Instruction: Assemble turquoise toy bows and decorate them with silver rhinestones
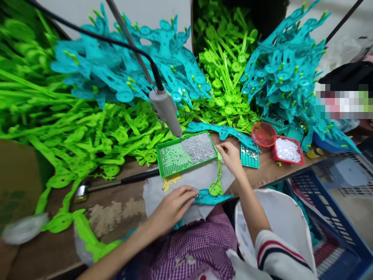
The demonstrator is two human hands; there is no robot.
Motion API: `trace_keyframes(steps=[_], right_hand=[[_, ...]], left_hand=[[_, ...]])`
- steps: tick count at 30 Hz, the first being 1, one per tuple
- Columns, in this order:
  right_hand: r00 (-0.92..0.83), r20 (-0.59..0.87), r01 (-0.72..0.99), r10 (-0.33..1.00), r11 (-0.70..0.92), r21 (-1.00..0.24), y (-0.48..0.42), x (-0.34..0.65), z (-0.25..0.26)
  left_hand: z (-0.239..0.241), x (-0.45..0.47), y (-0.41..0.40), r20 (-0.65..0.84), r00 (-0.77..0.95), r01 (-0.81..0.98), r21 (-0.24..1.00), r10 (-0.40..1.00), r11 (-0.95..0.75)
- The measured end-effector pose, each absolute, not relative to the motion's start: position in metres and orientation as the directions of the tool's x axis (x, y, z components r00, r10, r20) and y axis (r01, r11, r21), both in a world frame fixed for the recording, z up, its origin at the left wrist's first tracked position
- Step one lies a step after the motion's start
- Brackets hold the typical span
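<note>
My left hand (175, 202) is closed over the left end of a flat blue plastic part (211, 197), which it holds low over a grey cloth (154, 194). A small metal piece shows by its fingertips. On the blue part rests the round end of a light green plastic strip (216, 188). The strip's narrow end reaches up to my right hand (230, 155), whose thumb and fingers are pinched on it beside the tray's corner. Left of that hand lies a green tray (175, 174) with many small silvery fasteners (199, 147). A grey electric screwdriver (166, 111) hangs tip-down above the tray.
Light green parts (96, 124) pile up on the left and behind. Blue parts stand in stacks (163, 58). A hammer (116, 182) lies left of the tray. At right are a small blue tray (250, 155), a red bowl (264, 134) and a red basket (301, 157) of white pieces.
</note>
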State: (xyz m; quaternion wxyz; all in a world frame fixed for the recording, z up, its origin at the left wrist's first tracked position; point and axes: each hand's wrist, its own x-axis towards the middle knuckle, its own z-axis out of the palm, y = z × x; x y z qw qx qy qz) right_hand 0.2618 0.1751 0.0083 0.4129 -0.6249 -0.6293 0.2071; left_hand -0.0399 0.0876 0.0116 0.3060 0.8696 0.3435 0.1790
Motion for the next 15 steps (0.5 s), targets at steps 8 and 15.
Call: trace_keyframes(steps=[8,15], right_hand=[[0.049,0.236,0.567,0.971,0.168,-0.807,0.308,0.224,0.023],[0.380,0.384,0.764,0.842,-0.052,-0.643,0.385,0.238,0.066]], left_hand=[[0.017,-0.062,0.057,0.156,0.616,0.536,0.635,0.772,-0.556],[0.021,-0.099,0.035,0.193,0.503,0.609,0.612,0.843,-0.504]])
